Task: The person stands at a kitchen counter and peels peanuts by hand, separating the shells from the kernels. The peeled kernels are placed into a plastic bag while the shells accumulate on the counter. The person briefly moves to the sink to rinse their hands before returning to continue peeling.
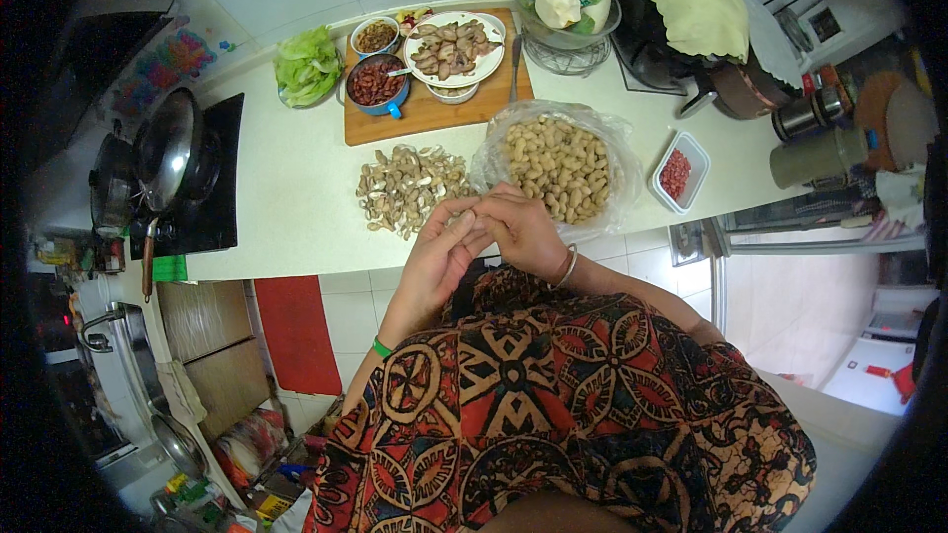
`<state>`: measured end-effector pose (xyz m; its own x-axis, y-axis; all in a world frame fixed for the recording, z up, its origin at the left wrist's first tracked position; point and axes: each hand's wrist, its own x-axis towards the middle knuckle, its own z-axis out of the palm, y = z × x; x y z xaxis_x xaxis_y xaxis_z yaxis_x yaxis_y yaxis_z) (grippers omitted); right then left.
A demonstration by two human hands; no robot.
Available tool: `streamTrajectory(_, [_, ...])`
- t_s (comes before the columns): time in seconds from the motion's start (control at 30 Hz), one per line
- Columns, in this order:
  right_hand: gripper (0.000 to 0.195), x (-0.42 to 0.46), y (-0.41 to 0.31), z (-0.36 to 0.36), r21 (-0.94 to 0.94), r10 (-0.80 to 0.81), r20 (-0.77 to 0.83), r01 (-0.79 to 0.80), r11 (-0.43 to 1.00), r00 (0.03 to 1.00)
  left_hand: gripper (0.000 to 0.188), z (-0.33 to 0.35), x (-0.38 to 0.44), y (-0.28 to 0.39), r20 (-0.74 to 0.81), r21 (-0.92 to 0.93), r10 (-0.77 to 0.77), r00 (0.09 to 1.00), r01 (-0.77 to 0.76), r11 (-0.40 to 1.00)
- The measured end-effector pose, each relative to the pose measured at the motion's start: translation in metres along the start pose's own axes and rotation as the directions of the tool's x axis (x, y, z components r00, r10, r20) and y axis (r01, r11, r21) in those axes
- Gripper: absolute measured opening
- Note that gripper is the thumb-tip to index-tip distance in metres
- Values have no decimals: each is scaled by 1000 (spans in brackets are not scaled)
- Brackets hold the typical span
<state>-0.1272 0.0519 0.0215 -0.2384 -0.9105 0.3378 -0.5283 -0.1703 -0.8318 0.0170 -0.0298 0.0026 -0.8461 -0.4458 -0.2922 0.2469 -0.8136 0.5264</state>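
My left hand [443,255] and my right hand [524,231] meet at the counter's front edge. Their fingertips pinch together on a small thing, seemingly a peanut, mostly covered by the fingers. Just beyond my left hand lies a loose heap of peanut shells [407,185]. A clear plastic bag [626,163], spread wide, holds many unshelled peanuts [555,163] right behind my right hand. Farther right, a white plastic tub [696,181] contains reddish shelled peanut kernels [675,175].
Behind the heap, a wooden cutting board [444,126] bears a plate of sliced meat [453,52], a blue-handled pot of red beans [375,83] and a knife [515,70]. Lettuce [307,66] sits left of it. A lidded wok [170,155] stands on the stove [222,200]. A glass bowl [570,33] is behind.
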Motion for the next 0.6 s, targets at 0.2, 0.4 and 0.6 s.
streamTrajectory(0.2, [17, 4, 10, 4, 24, -60, 117, 57, 998, 991, 23, -19, -2, 7, 5, -64, -59, 998, 60, 996])
streamTrajectory(0.4, [20, 8, 14, 11, 328, 168, 226, -237, 914, 960, 25, -19, -4, 10, 8, -72, 15, 1000, -15, 997])
streamTrajectory(0.6, [31, 15, 20, 22, 544, 258, 301, -388, 744, 918, 29, -29, 2, 5, -101, -53, 84, 991, -90, 995])
